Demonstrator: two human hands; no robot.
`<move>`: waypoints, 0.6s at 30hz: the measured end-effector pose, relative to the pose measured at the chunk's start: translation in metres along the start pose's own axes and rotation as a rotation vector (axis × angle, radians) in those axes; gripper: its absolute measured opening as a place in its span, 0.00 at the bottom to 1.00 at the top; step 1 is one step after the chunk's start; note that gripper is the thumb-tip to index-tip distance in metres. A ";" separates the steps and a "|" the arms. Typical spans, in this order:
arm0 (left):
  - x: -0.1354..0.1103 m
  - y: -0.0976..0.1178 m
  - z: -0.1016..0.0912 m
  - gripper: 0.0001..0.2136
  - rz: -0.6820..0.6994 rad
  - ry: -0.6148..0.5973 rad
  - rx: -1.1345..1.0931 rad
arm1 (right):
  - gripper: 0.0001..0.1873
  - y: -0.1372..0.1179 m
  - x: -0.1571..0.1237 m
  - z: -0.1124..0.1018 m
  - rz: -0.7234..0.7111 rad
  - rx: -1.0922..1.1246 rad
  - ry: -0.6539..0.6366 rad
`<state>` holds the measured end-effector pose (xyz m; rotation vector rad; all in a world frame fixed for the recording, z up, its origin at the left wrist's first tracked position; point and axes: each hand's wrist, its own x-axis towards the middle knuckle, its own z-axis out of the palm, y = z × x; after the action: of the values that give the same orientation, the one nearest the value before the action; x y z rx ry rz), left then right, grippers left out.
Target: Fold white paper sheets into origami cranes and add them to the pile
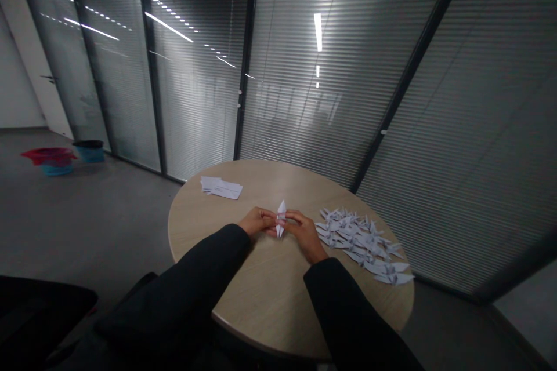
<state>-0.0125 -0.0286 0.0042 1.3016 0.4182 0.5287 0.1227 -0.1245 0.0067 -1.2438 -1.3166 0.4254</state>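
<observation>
A folded white paper piece, long and pointed at both ends, is held upright over the middle of the table. From its left side my left hand pinches it between thumb and fingers. My right hand grips the same piece from the right, its thumb close to the left one. The finer folds between my fingertips are too small to make out. Just right of my right hand lies a spread of several finished origami cranes, white and packed close together.
A small stack of white paper sheets lies at the back left of the round wooden table. Glass partitions with blinds stand behind it. On the floor at left are a red-lined bucket and a blue bucket.
</observation>
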 end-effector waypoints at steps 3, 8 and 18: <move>-0.001 0.000 0.000 0.22 0.004 -0.001 -0.032 | 0.12 0.004 0.001 -0.002 -0.005 0.013 -0.008; -0.002 0.000 0.000 0.21 0.026 0.004 -0.062 | 0.11 0.010 0.004 -0.005 -0.017 0.053 -0.050; -0.001 0.000 0.000 0.12 -0.001 0.003 -0.067 | 0.09 0.012 0.006 -0.012 -0.046 0.014 -0.160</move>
<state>-0.0136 -0.0296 0.0040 1.2361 0.4005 0.5404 0.1399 -0.1204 0.0021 -1.1848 -1.4719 0.5088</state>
